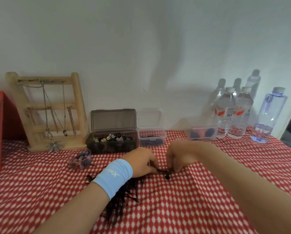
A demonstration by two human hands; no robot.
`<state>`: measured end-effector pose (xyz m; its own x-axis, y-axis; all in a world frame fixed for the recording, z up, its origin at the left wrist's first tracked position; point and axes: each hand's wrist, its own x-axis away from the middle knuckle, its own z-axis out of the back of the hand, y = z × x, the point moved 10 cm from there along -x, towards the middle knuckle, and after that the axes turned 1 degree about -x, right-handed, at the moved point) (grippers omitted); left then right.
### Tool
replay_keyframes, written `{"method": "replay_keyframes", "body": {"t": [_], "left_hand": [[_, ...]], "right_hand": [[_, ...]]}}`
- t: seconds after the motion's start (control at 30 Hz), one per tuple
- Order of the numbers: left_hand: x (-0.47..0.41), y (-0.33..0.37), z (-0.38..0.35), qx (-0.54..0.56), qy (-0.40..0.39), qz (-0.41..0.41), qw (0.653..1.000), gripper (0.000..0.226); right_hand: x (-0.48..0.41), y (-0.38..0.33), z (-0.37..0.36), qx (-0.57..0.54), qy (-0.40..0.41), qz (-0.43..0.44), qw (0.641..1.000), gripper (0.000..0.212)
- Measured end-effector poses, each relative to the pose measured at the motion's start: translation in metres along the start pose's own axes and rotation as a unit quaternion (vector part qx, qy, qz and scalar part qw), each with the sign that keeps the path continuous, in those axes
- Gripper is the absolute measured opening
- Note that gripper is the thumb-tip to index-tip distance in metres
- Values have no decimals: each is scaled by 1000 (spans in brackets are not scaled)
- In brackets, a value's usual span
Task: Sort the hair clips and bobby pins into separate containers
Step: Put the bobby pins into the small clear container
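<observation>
A pile of black bobby pins (119,201) lies on the red patterned cloth, partly under my left forearm. My left hand (139,162), with a light blue wristband, pinches black bobby pins (162,171) at the pile's far end. My right hand (180,157) curls down onto the same dark pins, fingertips touching them. Behind stand a dark open box of hair clips (111,142) and a small clear open box (151,137) with bobby pins inside.
A wooden jewellery stand (48,112) with chains leans at the back left, beside a red box (7,119). A small round tub (80,159) of coloured bits sits near my left hand. A clear lidded box (203,132) and several water bottles (232,114) stand at the back right.
</observation>
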<state>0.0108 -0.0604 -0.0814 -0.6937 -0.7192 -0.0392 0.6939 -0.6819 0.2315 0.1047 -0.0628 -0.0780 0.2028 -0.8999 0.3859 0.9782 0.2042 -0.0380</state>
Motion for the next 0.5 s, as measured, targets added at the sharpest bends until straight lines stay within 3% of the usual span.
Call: {"method": "replay_keyframes", "body": {"t": [0.23, 0.4, 0.5], "left_hand": [[13, -16, 15, -13, 49, 19, 999, 24], [18, -6, 15, 36, 52, 15, 998, 18], [22, -3, 15, 61, 51, 18, 997, 16]], "right_hand": [[-1, -14, 17, -50, 66, 8, 997, 21], [1, -23, -11, -48, -74, 6, 996, 22], [-2, -26, -13, -26, -68, -2, 997, 20]]}}
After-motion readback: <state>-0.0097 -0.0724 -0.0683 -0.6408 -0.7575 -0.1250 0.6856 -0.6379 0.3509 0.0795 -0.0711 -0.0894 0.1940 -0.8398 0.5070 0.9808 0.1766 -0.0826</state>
